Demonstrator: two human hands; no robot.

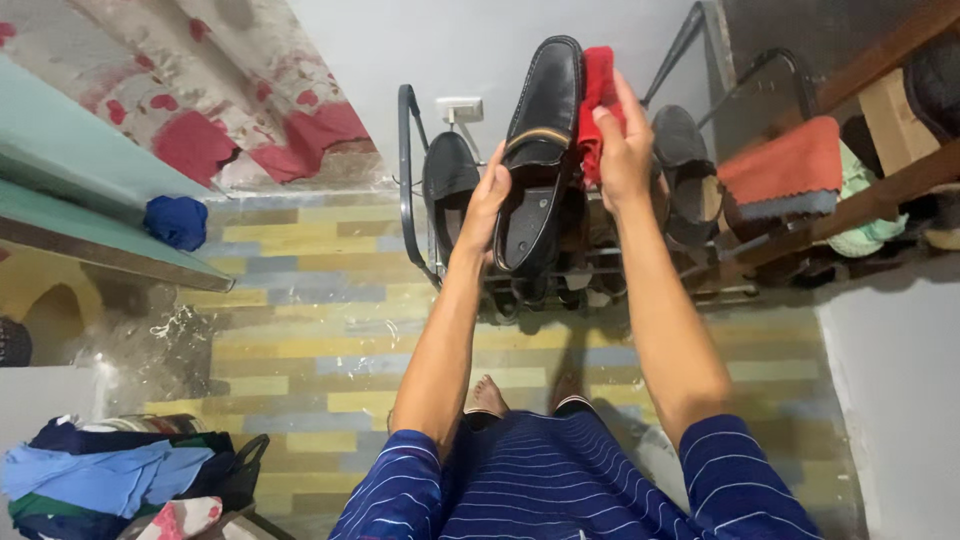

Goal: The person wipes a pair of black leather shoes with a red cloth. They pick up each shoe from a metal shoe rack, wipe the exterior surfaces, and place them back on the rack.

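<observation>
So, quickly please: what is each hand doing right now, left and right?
Left hand: closed on the black shoe, holding it up.
Right hand: closed on the red cloth, pressed against the shoe's side.

One head-worn view looks steeply down and forward from above the person's own arms. The striped shorts [560, 480] fill the near edge, the tiled floor [300, 330] spreads through the middle, and the shoe rack [410, 180] against the wall stands far, close within arm's reach.

Black loafer [540, 150], red cloth [597, 100], navy white-striped shirt [560, 480], yellow-and-blue plank-patterned floor [310, 300]
</observation>
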